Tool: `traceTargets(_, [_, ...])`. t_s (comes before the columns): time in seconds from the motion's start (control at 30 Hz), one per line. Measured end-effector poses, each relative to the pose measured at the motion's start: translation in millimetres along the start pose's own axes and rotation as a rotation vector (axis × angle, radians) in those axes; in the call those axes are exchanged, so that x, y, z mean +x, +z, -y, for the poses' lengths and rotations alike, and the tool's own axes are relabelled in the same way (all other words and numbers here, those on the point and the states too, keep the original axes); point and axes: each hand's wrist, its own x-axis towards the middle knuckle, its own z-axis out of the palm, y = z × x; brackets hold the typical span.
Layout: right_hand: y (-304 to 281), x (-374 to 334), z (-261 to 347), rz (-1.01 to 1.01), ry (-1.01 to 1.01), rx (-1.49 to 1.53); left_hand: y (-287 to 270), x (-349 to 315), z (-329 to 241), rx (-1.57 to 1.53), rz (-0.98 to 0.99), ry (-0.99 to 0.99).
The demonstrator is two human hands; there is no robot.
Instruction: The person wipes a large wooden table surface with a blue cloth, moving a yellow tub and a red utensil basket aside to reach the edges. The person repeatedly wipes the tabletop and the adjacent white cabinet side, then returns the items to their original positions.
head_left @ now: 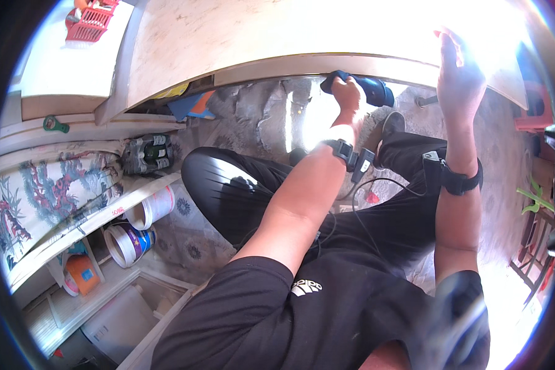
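Observation:
My left hand [349,97] is closed around a dark blue, cloth-like roll [376,91] with a rounded right end, just below the table's near edge. Part of the roll is covered by my fingers, and its exact kind does not show. Higher and to the right, my right hand [462,77] is raised at the table [240,31], in strong glare. Its fingers stretch upward and look apart, with nothing visible between them, though their tips are partly washed out. Each wrist wears a black strap, and a cable runs from the device [364,161] near my left wrist.
At left stand a floral-covered seat [55,191], several green bottles [151,154], white buckets [126,243] and shelves with an orange box [82,273]. A red basket [92,23] sits on the upper-left surface. A red stool [536,111] and a plant [536,198] are at right.

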Motion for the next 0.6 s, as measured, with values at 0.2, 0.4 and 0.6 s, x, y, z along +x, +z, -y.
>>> traceTargets(0.2, [-23, 1, -11, -0.152, 0.210, 0.368, -73, 42, 1, 0.335, 0.084, 0.316])
traceTargets(0.4, [-54, 6, -35, -0.339, 0.335, 0.588, -68, 32, -20, 1.014, 0.335, 0.696])
traceTargets(0.6, [-72, 7, -62, -0.376, 0.284, 0.486, 30, -35, -53, 1.542, 0.762, 1.043])
